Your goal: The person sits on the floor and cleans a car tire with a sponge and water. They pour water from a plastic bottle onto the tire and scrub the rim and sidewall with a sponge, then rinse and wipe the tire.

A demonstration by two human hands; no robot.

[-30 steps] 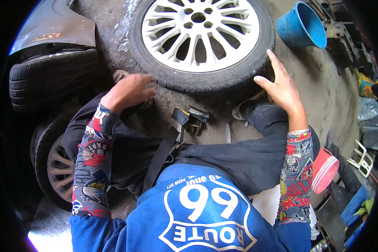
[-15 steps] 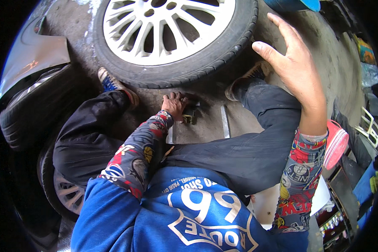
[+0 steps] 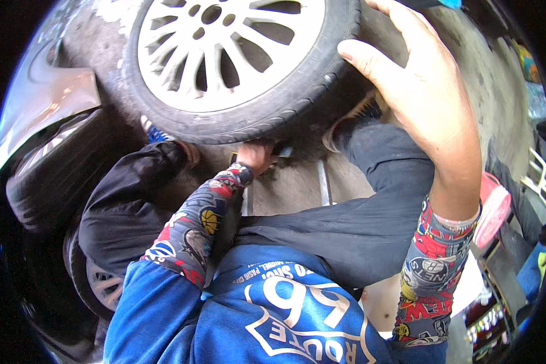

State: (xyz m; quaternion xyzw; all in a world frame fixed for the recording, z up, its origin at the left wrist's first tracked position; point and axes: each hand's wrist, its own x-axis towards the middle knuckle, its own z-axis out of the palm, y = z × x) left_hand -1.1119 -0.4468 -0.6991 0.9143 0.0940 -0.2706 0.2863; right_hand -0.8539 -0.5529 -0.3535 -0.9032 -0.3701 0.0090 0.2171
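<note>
The wheel (image 3: pixel 215 60) lies at twelve o'clock. The right hand (image 3: pixel 428 85) spreads open by its four o'clock edge; the left hand (image 3: pixel 256 156), at six, has hidden fingers, grip unclear.

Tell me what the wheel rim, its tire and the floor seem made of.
Wheel rim: probably cast metal, painted white, given its smooth, even spokes; which metal is unclear. Tire: apparently rubber, dull black, with moulded tread grooves. Floor: likely bare concrete, grey, rough and blotchy.

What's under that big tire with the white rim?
The left hand reaches in at the near edge of the tire; its fingertips are hidden. Gaps between the spokes show dim floor. The rest is covered.
</note>
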